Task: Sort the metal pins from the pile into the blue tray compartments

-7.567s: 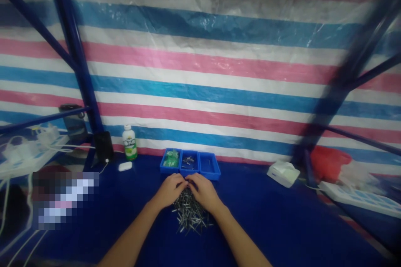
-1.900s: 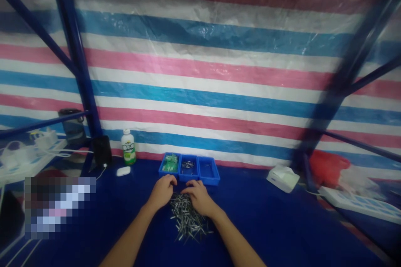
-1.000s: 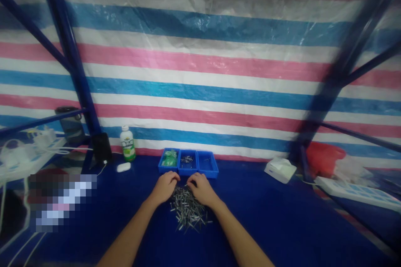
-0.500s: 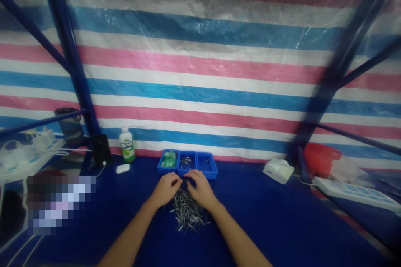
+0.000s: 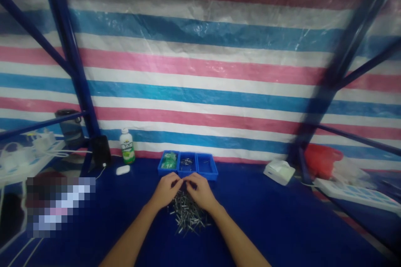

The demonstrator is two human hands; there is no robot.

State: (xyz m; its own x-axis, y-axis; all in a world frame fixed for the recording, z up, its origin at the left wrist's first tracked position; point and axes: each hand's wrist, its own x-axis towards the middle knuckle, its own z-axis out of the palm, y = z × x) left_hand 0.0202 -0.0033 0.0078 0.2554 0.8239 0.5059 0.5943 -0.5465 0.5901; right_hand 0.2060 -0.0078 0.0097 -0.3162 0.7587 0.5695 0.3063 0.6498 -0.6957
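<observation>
My left hand and my right hand meet fingertip to fingertip at the far edge of a pile of thin metal pins, perhaps rivets. Both hands are closed in a pinch; whatever lies between the fingertips is too small to make out. Just beyond them stand three blue trays side by side. Green-and-clear plastic packets fill the left tray. Several small metal pieces lie in the middle tray, and the right tray holds a small piece or two.
A white and green bottle, a white oval case and a black device stand at the left. To the right are a white tissue box, a red bag and a power strip. Blue metal posts flank the table.
My right hand's fingers have drawn in and down, so the fingertips of both hands now touch or nearly touch. The pile and trays look the same.
</observation>
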